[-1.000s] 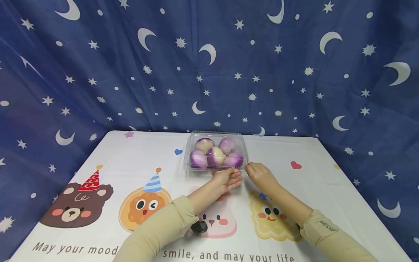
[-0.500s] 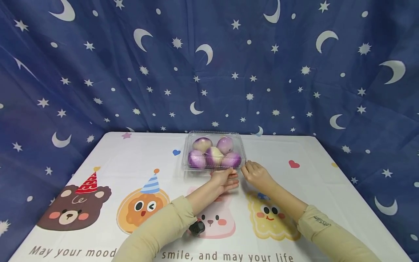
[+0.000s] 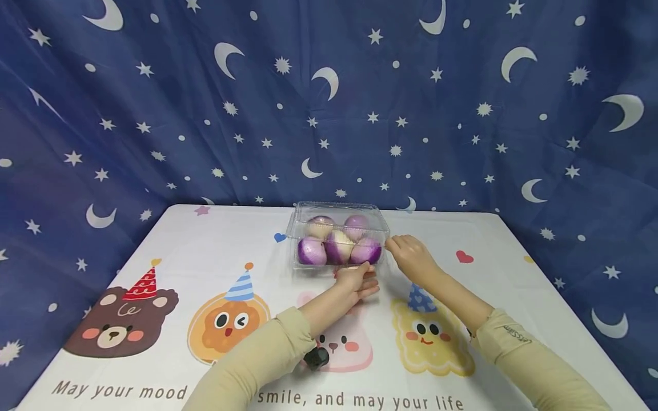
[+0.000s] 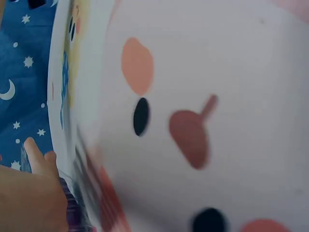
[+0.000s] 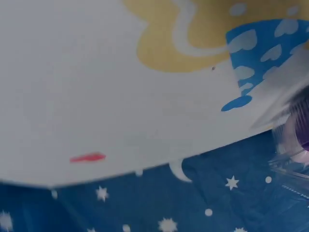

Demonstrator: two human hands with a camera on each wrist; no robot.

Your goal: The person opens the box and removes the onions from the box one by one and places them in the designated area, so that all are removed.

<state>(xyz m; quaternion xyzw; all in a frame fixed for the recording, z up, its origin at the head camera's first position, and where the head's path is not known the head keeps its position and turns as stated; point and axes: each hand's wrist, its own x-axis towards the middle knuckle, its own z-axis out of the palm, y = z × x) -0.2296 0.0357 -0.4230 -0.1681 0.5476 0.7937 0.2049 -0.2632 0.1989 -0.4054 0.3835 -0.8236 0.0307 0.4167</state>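
Note:
A clear plastic clamshell box (image 3: 293, 260) stands near the table's back edge, holding several purple-and-cream onions (image 3: 338, 248). Its hinged lid (image 3: 341, 209) is lifted at the front, tilted above the base. My right hand (image 3: 413, 258) pinches the lid's front right corner with curled fingers. Along the front rim of the base rests my left hand (image 3: 356, 282), its fingers extended. In the left wrist view, that hand (image 4: 31, 199) lies against the box with fingers stretched out. The right wrist view catches only part of the box (image 5: 285, 153), and my right hand is out of frame there.
A white cloth with printed cartoon figures covers the table (image 3: 437, 234). Behind it hangs a blue curtain (image 3: 360, 165) with moons and stars, close to the box's back. A small black object (image 3: 316, 358) shows beside the left sleeve.
The lid's front edge has risen from the base as my right hand moved slightly up and away with its corner. My left hand stays at the front rim.

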